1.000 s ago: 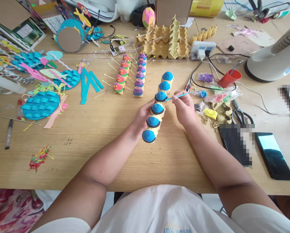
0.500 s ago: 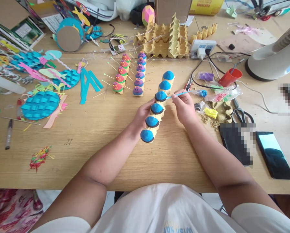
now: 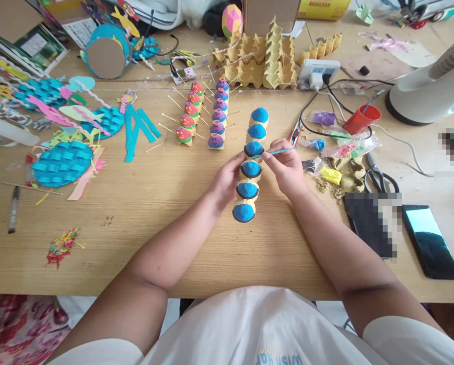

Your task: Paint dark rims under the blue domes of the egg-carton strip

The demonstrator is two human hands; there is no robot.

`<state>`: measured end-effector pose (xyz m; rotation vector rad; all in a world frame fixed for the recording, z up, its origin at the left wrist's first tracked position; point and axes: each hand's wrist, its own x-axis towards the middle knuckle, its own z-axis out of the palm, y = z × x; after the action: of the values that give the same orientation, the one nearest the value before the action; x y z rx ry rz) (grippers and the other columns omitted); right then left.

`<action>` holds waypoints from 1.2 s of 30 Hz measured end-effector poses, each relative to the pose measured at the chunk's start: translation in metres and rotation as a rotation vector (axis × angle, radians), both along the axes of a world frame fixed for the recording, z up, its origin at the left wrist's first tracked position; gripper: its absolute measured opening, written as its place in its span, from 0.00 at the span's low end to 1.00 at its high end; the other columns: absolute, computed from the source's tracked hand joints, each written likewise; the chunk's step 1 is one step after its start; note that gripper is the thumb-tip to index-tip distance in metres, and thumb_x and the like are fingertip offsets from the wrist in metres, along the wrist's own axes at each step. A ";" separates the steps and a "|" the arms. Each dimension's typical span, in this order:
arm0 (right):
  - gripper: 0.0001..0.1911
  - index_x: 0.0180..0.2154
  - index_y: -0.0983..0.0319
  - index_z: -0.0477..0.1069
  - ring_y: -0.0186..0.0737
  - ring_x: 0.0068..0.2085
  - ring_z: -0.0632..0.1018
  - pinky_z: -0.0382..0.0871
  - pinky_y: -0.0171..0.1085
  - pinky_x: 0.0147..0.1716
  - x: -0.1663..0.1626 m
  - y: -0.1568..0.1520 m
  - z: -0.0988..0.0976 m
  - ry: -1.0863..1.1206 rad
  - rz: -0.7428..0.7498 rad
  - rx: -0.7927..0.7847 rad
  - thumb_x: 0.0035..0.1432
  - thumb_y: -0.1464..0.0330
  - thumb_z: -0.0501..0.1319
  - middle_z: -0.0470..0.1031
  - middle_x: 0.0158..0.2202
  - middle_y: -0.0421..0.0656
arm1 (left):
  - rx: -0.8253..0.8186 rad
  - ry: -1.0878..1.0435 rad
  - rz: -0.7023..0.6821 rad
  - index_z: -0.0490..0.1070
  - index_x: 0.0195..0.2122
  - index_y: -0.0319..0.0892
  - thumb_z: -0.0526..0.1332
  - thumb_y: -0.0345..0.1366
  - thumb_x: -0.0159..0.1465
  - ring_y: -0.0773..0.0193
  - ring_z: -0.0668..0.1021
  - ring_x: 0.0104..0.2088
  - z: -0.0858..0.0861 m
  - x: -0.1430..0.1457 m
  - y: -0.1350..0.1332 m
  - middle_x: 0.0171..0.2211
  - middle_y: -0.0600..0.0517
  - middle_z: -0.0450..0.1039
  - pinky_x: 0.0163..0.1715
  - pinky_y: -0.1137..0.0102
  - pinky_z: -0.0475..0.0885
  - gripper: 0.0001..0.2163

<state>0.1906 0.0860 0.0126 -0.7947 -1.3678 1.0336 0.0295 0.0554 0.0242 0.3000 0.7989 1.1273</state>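
Observation:
A strip of egg-carton cups (image 3: 250, 167) with blue painted tops lies on the wooden table (image 3: 154, 218), running away from me. My left hand (image 3: 224, 180) grips the strip's left side near its middle. My right hand (image 3: 285, 167) pinches a thin blue paintbrush (image 3: 282, 150), its tip touching the third cup from the far end.
Two rows of small painted cups with toothpick legs (image 3: 204, 119) stand behind the strip. Blue paper fish and scraps (image 3: 65, 162) lie at left. A red cup (image 3: 359, 120), clay bags, scissors (image 3: 379, 177), a phone (image 3: 430, 241) and a fan base (image 3: 428, 94) are at right. Plain egg cartons (image 3: 265, 61) sit at the back.
The strip has been turned so that its near end swung to the right; it now lies nearly straight away from me. Both hands shifted slightly with it, the brush staying at the same cup.

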 end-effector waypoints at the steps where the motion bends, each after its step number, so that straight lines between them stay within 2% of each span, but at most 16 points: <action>1: 0.25 0.31 0.55 0.76 0.38 0.40 0.74 0.72 0.41 0.42 0.000 0.000 0.000 -0.037 -0.021 0.020 0.56 0.42 0.77 0.69 0.35 0.38 | 0.005 0.014 0.013 0.81 0.43 0.46 0.70 0.44 0.71 0.66 0.81 0.26 0.000 0.001 0.000 0.28 0.55 0.82 0.31 0.71 0.75 0.08; 7: 0.28 0.30 0.54 0.76 0.43 0.43 0.74 0.73 0.47 0.48 0.003 0.001 0.001 -0.191 -0.131 0.091 0.56 0.37 0.73 0.70 0.36 0.41 | 0.047 0.095 0.043 0.84 0.44 0.47 0.73 0.47 0.68 0.55 0.88 0.42 -0.003 0.003 -0.001 0.35 0.50 0.87 0.43 0.66 0.80 0.10; 13: 0.29 0.30 0.54 0.74 0.43 0.43 0.74 0.74 0.48 0.50 0.004 0.000 0.003 -0.156 -0.091 0.059 0.54 0.36 0.73 0.70 0.36 0.40 | 0.123 0.095 0.044 0.85 0.44 0.48 0.73 0.44 0.68 0.54 0.88 0.49 -0.007 0.004 0.000 0.42 0.51 0.89 0.47 0.66 0.80 0.08; 19: 0.26 0.30 0.54 0.76 0.45 0.43 0.74 0.74 0.49 0.52 0.006 0.001 0.003 -0.200 -0.113 0.090 0.55 0.41 0.76 0.70 0.36 0.41 | 0.213 0.105 0.065 0.86 0.42 0.43 0.65 0.35 0.74 0.64 0.86 0.40 -0.009 0.007 0.000 0.40 0.52 0.88 0.44 0.71 0.78 0.08; 25: 0.24 0.30 0.53 0.75 0.48 0.44 0.73 0.73 0.55 0.57 0.009 0.002 0.005 -0.249 -0.171 0.116 0.55 0.42 0.77 0.70 0.35 0.42 | 0.168 0.092 0.053 0.85 0.43 0.43 0.68 0.37 0.73 0.65 0.86 0.37 -0.012 0.007 0.001 0.39 0.51 0.87 0.40 0.71 0.77 0.06; 31: 0.27 0.30 0.53 0.73 0.46 0.43 0.73 0.75 0.54 0.56 0.009 0.005 0.001 -0.183 -0.134 0.109 0.55 0.40 0.75 0.69 0.36 0.42 | 0.103 0.074 0.065 0.84 0.40 0.42 0.73 0.36 0.69 0.68 0.84 0.33 -0.003 0.011 -0.001 0.36 0.53 0.86 0.38 0.73 0.77 0.03; 36: 0.28 0.29 0.53 0.73 0.47 0.44 0.73 0.75 0.54 0.57 0.009 0.005 0.001 -0.171 -0.147 0.082 0.53 0.38 0.76 0.69 0.36 0.41 | 0.093 0.149 0.103 0.85 0.38 0.42 0.75 0.33 0.66 0.71 0.80 0.28 -0.004 0.015 -0.002 0.32 0.54 0.84 0.31 0.75 0.72 0.02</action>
<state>0.1995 0.0913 0.0136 -0.9249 -1.4630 0.8053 0.0449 0.0532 0.0202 0.4280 0.9028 1.2518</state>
